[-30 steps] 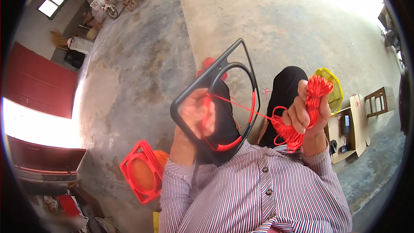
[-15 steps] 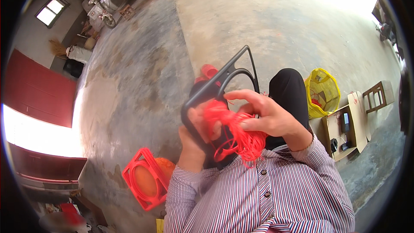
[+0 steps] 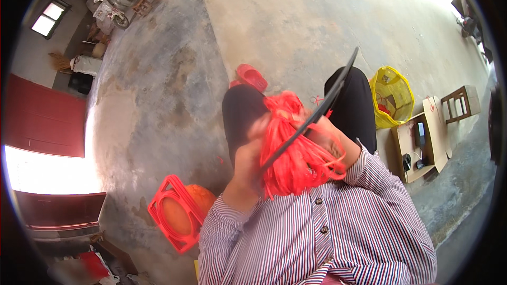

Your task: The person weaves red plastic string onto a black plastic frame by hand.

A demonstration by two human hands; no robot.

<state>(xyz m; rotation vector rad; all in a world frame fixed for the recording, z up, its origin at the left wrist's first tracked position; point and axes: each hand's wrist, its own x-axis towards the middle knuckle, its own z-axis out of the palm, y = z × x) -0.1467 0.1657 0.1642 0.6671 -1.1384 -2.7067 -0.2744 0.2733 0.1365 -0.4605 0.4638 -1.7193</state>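
Observation:
A black plastic frame (image 3: 338,82) is turned almost edge-on in front of me, slanting from near my left wrist up to the right. A loose bundle of red plastic strands (image 3: 290,166) hangs around it, above my lap. My left hand (image 3: 248,153), smeared by motion, is closed at the frame's lower end, against the strands; its fingertips are partly hidden. On the other side of the frame my right hand (image 3: 327,132) is closed around the strands, some of which loop over its wrist.
A red plastic frame (image 3: 171,216) leans against a round orange thing (image 3: 203,198) on the floor at my left. To the right are a yellow basket (image 3: 393,119), an open cardboard box (image 3: 414,150) with devices inside, and a small wooden stool (image 3: 462,103). Red slippers (image 3: 250,77) show beyond my knee.
The black frame has turned from facing me to nearly edge-on and tilts to the right. The red strands have spread into a wider bundle, and my right hand has gone behind the frame.

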